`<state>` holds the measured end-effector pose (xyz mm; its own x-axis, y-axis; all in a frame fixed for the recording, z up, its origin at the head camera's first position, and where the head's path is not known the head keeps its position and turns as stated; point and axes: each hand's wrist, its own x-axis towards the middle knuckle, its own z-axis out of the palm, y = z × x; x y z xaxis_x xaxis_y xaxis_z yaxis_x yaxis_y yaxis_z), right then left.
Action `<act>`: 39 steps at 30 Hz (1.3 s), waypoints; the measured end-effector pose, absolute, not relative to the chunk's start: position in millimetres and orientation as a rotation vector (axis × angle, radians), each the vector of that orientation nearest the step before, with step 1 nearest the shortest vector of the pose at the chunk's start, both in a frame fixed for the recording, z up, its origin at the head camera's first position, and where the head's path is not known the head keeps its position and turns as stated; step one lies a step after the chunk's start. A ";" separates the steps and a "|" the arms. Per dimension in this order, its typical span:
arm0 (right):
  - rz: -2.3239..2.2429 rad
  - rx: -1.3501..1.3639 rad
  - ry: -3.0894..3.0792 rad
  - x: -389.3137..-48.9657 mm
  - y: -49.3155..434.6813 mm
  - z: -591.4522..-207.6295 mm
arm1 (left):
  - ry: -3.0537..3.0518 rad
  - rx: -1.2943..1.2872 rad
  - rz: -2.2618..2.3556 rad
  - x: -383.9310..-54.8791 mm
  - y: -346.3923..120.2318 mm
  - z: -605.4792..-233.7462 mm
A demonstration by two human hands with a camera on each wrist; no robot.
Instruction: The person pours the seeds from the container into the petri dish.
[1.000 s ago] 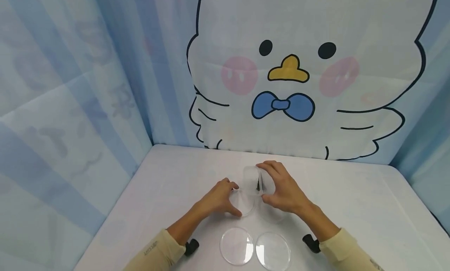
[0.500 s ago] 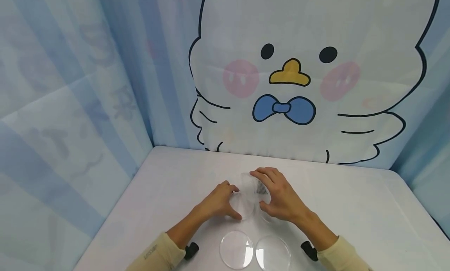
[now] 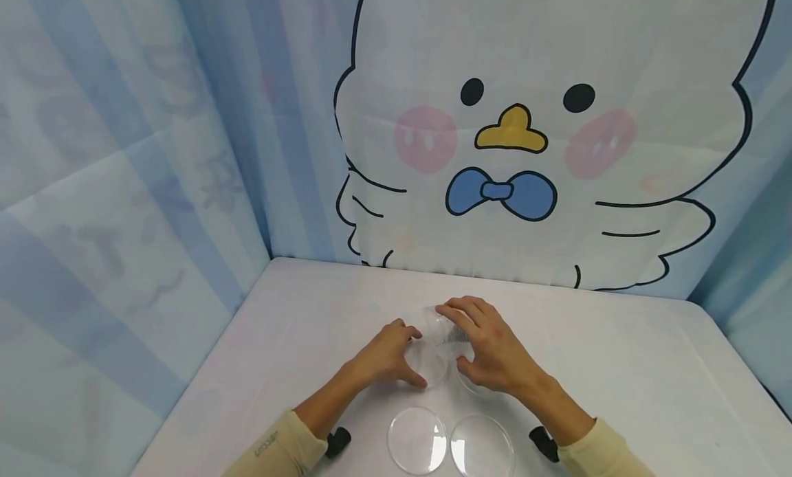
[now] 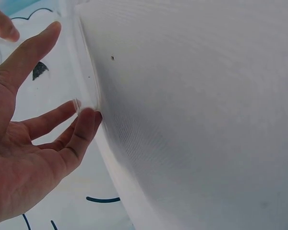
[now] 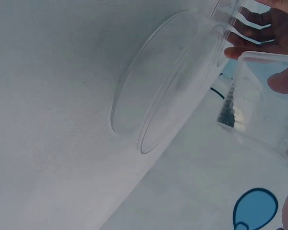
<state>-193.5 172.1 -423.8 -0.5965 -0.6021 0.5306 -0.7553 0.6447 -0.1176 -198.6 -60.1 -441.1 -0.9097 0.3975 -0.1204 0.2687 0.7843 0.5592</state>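
In the head view my left hand (image 3: 386, 357) curls round the left side of a clear round petri dish (image 3: 433, 367) on the table. The left wrist view shows its fingertips at the clear rim. My right hand (image 3: 498, 346) grips a clear plastic box (image 3: 438, 324), held tilted above and behind that dish. Small dark pieces (image 5: 227, 112) lie bunched at one end of the box in the right wrist view; their kind is too blurred to tell. Another clear dish (image 3: 473, 386) sits just right of the first, partly under the right hand.
Two clear round dishes or lids, a left one (image 3: 417, 440) and a right one (image 3: 481, 446), lie side by side nearer the person. The white table (image 3: 650, 367) ends at a printed curtain (image 3: 495, 243) behind. Black wrist devices are strapped on both arms.
My right hand has tipped the box leftward and lowered it slightly, and the dark pieces inside have spread out. My left hand stays at the same dish. The head view has shifted a little.
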 end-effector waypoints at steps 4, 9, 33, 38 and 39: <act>0.393 1.067 -2.407 -192.8 170.6 -423.6 | 2.743 0.534 0.811 -198.9 -60.4 -442.0; 0.334 1.096 -2.396 -191.2 167.3 -421.6 | 2.749 0.536 0.804 -199.1 -60.7 -442.9; 0.223 1.147 -2.326 -189.5 160.6 -414.1 | 2.730 0.540 0.842 -196.4 -61.4 -437.0; 0.220 1.158 -2.318 -189.6 158.3 -413.9 | 2.737 0.554 0.833 -197.7 -62.4 -438.7; 0.219 1.163 -2.316 -189.6 157.7 -413.6 | 2.738 0.556 0.835 -198.0 -62.6 -439.1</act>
